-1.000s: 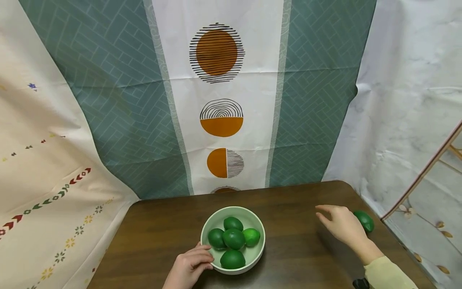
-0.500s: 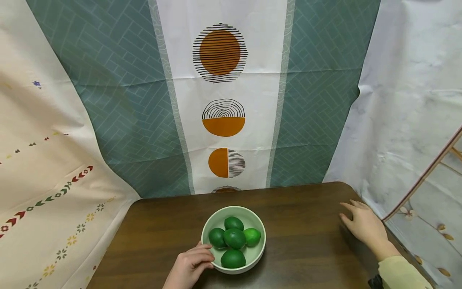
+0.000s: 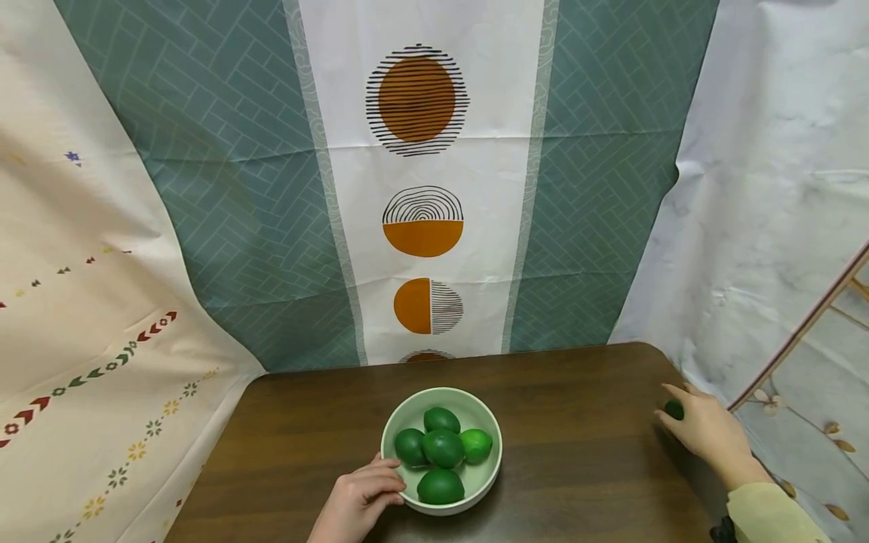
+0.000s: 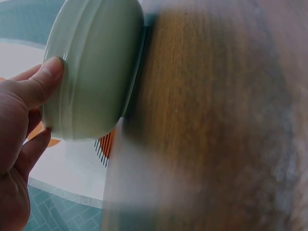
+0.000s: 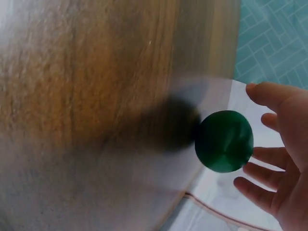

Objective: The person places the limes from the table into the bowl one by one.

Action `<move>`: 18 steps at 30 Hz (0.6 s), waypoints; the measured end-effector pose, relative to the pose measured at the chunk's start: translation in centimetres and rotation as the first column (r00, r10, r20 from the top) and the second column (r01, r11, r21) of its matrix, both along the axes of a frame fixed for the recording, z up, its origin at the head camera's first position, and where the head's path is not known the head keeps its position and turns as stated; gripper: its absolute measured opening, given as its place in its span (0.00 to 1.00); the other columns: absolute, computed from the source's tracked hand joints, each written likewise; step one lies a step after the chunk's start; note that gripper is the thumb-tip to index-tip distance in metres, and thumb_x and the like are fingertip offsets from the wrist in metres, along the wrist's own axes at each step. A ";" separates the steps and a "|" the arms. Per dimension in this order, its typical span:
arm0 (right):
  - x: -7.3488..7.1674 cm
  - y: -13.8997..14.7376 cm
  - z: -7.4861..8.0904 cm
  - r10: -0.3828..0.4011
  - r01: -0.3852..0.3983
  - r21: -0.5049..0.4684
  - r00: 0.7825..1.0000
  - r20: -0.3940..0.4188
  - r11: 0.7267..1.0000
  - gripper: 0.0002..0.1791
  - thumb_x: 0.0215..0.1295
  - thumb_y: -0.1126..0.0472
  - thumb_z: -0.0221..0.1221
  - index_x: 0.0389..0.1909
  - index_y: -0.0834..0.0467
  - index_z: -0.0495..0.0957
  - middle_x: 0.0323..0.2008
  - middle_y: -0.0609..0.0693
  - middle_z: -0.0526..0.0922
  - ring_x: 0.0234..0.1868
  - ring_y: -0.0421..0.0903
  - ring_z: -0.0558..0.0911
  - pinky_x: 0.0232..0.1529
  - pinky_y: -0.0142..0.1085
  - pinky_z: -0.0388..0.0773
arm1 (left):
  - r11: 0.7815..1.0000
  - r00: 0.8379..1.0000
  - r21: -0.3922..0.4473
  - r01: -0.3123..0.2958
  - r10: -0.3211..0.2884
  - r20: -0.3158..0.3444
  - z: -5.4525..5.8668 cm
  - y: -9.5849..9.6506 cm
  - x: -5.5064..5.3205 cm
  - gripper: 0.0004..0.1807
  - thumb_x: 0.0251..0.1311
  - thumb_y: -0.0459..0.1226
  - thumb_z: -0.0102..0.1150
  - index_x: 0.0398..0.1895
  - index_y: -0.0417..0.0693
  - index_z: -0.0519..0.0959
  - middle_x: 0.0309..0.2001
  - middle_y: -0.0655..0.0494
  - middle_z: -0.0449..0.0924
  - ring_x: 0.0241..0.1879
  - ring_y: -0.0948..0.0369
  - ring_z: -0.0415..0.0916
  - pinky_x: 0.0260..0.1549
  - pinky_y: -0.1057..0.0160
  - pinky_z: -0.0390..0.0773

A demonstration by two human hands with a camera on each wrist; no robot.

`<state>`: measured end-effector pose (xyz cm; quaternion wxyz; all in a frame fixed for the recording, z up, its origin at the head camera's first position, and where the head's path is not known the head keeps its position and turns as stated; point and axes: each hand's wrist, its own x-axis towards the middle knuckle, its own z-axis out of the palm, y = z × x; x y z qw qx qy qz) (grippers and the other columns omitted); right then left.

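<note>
My left hand [image 3: 360,498] holds the rim of a pale green bowl [image 3: 470,414]. In the left wrist view the thumb [image 4: 52,68] lies against its outer wall. Several dark green limes [image 3: 443,450] and one brighter lime [image 3: 477,446] sit inside. Far to the right, my right hand [image 3: 713,434] is spread around another dark green lime [image 3: 674,409], partly hidden by the hand in the head view. The right wrist view shows this lime [image 5: 224,141] resting on the table, with the fingertips right beside it and the thumb held apart.
The dark wooden table [image 3: 563,437] has a rounded far right corner. Behind it hangs a green and white patterned cloth [image 3: 591,188]. A cream cloth [image 3: 136,362] drapes at the left, and a white marbled cloth [image 3: 760,226] runs along the right edge.
My right hand has moved rightward to the lone lime, its fingers coming around it. My left hand stays at the bowl, whose contents look unchanged.
</note>
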<state>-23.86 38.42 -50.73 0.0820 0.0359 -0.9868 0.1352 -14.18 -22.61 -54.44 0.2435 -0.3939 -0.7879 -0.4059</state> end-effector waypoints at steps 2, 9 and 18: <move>0.0 0.3 0.0 -0.004 0.004 0.005 1.000 0.029 1.000 0.39 0.68 0.45 0.71 0.70 0.67 0.74 0.66 0.84 0.67 0.57 0.84 0.75 0.48 0.78 0.77 | 1.000 1.000 0.002 0.002 -0.002 -0.025 0.0 0.1 0.0 0.16 0.45 0.24 0.82 0.38 0.45 0.91 0.40 0.54 0.91 0.50 0.45 0.89 0.72 0.60 0.71; -0.1 0.9 -0.3 -0.018 0.018 0.002 0.997 0.072 1.000 0.41 0.69 0.43 0.70 0.71 0.67 0.72 0.65 0.81 0.70 0.51 0.81 0.80 0.39 0.70 0.81 | 1.000 0.999 0.010 0.001 0.000 -0.050 0.1 0.2 -0.1 0.16 0.46 0.24 0.82 0.39 0.46 0.91 0.40 0.54 0.91 0.50 0.46 0.89 0.73 0.60 0.71; -0.2 1.0 -0.1 -0.038 0.040 -0.012 0.988 0.148 0.999 0.42 0.70 0.44 0.69 0.72 0.70 0.69 0.58 0.83 0.75 0.50 0.81 0.80 0.37 0.71 0.82 | 1.000 0.996 0.009 0.001 0.000 -0.085 -0.3 0.1 -0.2 0.17 0.44 0.24 0.83 0.39 0.45 0.91 0.40 0.53 0.91 0.49 0.47 0.89 0.73 0.62 0.69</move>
